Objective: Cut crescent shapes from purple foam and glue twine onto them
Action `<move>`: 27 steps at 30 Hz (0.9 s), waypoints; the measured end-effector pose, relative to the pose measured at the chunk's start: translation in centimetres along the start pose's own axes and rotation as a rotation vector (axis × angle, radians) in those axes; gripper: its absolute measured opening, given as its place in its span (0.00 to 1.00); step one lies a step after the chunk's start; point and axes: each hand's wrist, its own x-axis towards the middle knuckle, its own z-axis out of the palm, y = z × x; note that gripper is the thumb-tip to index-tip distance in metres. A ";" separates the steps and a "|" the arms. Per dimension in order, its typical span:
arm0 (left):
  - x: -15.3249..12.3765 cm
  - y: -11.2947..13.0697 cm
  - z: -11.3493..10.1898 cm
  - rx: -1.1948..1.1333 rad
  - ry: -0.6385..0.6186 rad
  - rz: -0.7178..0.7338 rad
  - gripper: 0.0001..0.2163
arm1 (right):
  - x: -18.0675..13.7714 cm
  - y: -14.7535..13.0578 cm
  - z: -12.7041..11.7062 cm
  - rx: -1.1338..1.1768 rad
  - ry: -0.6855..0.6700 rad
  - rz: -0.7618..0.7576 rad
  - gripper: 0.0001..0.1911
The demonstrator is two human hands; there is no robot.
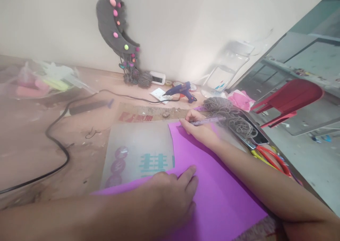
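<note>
A bright purple sheet (212, 191) lies across the work surface, its left part cut away in an angled outline. My left hand (172, 195) rests flat on the sheet, fingers stretched out over it. Near the sheet's far left corner, my right hand (196, 127) is closed round a pen (208, 120), its tip down at the sheet's edge. Under the sheet is a pale printed board (138, 138) with teal marks and purplish circles. My right forearm crosses over the purple sheet and hides part of it.
A blue glue gun (182, 89) sits behind the board, its black cord (57, 138) running left. Grey yarn (220, 106), a phone (259, 133) and red-handled scissors (276, 159) lie at right. A grey crescent decoration (108, 25) hangs on the wall. A red chair (294, 96) stands beyond.
</note>
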 end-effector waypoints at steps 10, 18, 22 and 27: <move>0.8 -0.9 -0.9 -0.221 0.013 -0.154 0.17 | 6.2 0.5 1.1 -0.494 -0.140 -0.459 0.09; 0.1 -1.1 0.5 -0.432 0.005 -0.255 0.26 | 5.4 -0.2 0.7 -0.327 -0.204 -0.308 0.04; 0.2 -1.1 0.4 -0.428 0.004 -0.247 0.27 | 3.0 -1.4 -2.7 -0.268 -0.353 -0.212 0.05; 0.3 -1.2 0.0 -0.426 0.013 -0.249 0.27 | 1.2 -1.9 -2.5 -0.421 -0.378 -0.186 0.03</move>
